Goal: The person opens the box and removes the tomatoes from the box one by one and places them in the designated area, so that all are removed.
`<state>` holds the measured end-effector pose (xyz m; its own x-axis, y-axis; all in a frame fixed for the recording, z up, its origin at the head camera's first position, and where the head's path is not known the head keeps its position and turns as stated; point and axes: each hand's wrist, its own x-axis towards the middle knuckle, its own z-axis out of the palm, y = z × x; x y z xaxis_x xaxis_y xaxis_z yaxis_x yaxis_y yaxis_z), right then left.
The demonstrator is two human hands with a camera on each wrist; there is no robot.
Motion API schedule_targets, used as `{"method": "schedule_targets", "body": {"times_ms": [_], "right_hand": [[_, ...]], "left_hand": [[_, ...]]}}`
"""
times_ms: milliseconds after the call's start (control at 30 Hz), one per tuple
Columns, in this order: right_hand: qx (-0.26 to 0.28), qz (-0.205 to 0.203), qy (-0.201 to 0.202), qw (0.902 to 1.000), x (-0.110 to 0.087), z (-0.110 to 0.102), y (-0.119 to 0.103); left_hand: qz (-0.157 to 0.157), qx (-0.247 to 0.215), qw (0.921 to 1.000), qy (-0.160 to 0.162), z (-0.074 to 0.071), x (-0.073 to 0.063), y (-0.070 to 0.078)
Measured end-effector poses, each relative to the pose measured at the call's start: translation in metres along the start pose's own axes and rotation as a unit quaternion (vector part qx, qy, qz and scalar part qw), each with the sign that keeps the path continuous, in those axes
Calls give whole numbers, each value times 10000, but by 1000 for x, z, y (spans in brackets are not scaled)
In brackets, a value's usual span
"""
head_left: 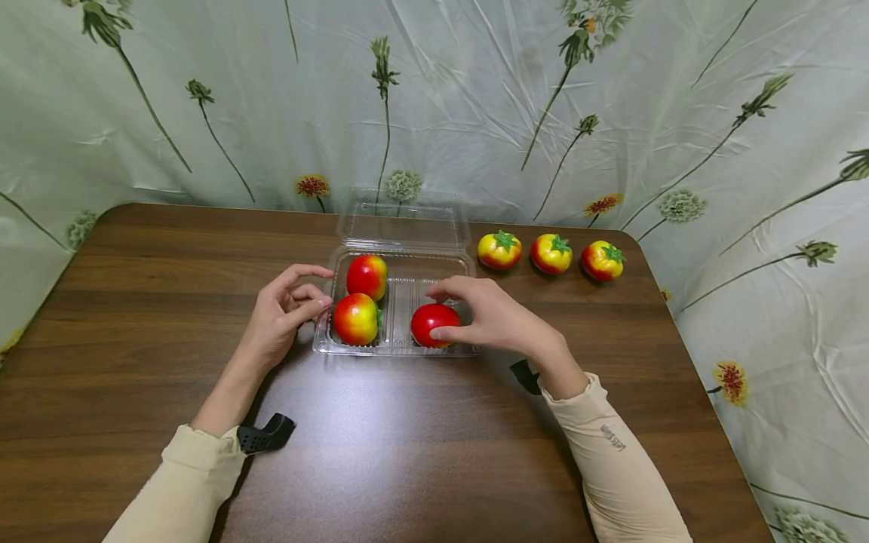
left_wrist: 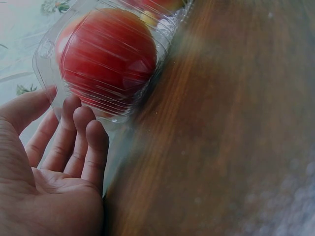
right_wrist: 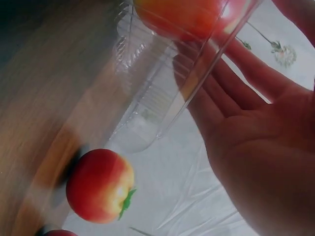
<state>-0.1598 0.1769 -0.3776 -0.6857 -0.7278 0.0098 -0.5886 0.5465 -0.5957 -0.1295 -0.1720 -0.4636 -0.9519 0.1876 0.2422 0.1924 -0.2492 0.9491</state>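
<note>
Sitting in a clear container (head_left: 399, 313), a tomato (head_left: 433, 317) is gripped by the curved right hand (head_left: 490, 311). The rim (head_left: 322, 339) is touched by the relaxed, empty left hand (head_left: 280, 313).

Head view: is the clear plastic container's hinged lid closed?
No, the clear rectangular plastic lid is folded back behind the clear plastic tray, which sits uncovered.

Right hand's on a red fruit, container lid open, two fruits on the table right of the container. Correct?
Not two: the head view shows three fruits on the table right of the container. Rest stands: right hand on red fruit, lid open.
</note>
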Motion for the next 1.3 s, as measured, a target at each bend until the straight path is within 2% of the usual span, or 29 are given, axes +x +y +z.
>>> {"method": "schedule_targets", "body": {"times_ms": [333, 600, 867, 1000, 1300], "right_hand": [[-649, 118, -360, 9972, 1, 8, -8], [-682, 334, -460, 9961, 2, 9, -10], [-715, 219, -546, 9957, 3, 11, -10], [-749, 181, -356, 9964, 4, 11, -9], [-604, -164, 546, 9965, 5, 11, -7]], "left_hand": [[2, 64, 10000, 11, 0, 0, 0], [3, 127, 9999, 1, 0, 0, 0], [-76, 174, 9998, 57, 0, -1, 0], [-99, 195, 9997, 77, -1, -2, 0], [-118, 184, 9997, 49, -1, -1, 0]]}}
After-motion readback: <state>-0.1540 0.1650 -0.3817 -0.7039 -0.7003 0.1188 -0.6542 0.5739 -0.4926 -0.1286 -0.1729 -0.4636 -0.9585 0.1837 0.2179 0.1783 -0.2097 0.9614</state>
